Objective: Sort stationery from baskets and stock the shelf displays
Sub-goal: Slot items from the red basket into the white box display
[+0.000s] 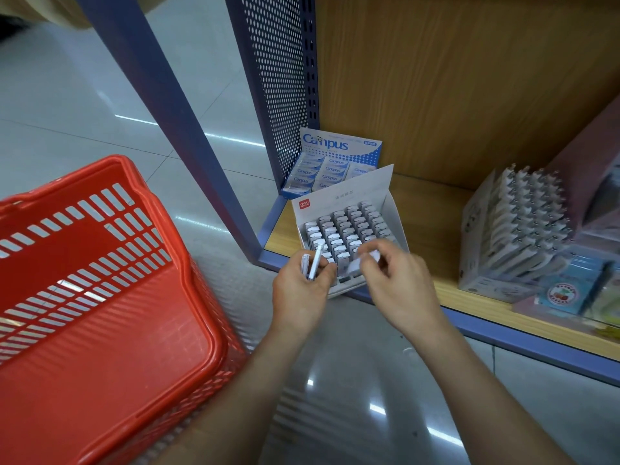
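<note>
My left hand (302, 283) grips white pens (316, 260) at the pen box's (345, 193) near edge. My right hand (394, 283) is just right of it, blurred; I cannot tell its grip.

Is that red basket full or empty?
Empty, as far as shows: inside the red basket only bare floor and slotted walls appear; its near corner is cut off.

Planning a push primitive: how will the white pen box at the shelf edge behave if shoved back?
Pen box looks like thin card, likely flexes. Packed with pens, so probably slides, not tips. Sits at the shelf lip; push inward.
</note>
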`<state>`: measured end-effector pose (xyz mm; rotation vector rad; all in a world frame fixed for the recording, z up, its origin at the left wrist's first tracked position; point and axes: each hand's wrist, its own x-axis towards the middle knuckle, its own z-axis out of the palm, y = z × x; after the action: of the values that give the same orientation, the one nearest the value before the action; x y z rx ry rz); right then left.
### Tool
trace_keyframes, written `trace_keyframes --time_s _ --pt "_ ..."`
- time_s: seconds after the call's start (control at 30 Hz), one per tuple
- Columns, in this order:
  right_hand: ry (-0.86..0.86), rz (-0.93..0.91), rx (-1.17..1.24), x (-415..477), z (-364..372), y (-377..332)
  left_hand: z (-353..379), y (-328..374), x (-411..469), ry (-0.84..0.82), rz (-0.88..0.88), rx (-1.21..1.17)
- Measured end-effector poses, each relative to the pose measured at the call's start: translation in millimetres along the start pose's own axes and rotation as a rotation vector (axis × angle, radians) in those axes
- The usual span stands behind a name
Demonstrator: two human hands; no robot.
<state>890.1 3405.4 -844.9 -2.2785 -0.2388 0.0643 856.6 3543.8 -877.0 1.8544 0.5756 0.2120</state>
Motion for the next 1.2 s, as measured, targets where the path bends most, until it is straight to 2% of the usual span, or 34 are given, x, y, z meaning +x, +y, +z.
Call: trace_keyframes --time_s 0.07,0.17,0.37,0.6,0.8,1.0,1.07,1.2 --pt "-0.019 -0.095 -0.159 2 -12 4 0 0 -1 0.009 -0.012 -0.022" --pt "-0.013 -0.128 -0.250 8 -17 17 2 -1 1 0.016 -0.029 -0.050" --pt "0.104 -0.365 -0.117 13 1 40 -3 3 7 -0.002 -0.058 -0.095" --pt "0.062 -0.517 -0.060 18 11 44 -5 3 6 -0.039 -0.044 -0.121" --pt "0.050 -0.547 -0.081 21 12 48 -7 3 7 -0.057 -0.044 -0.131" --pt "-0.074 -0.660 -0.305 22 12 41 -6 0 9 -0.063 0.002 -0.076" --pt "-0.093 -0.658 -0.293 21 15 42 -5 1 10 -0.062 0.003 -0.082" --pt "-0.026 -0.609 -0.173 21 22 45 -5 1 9 -0.066 -0.013 -0.104"
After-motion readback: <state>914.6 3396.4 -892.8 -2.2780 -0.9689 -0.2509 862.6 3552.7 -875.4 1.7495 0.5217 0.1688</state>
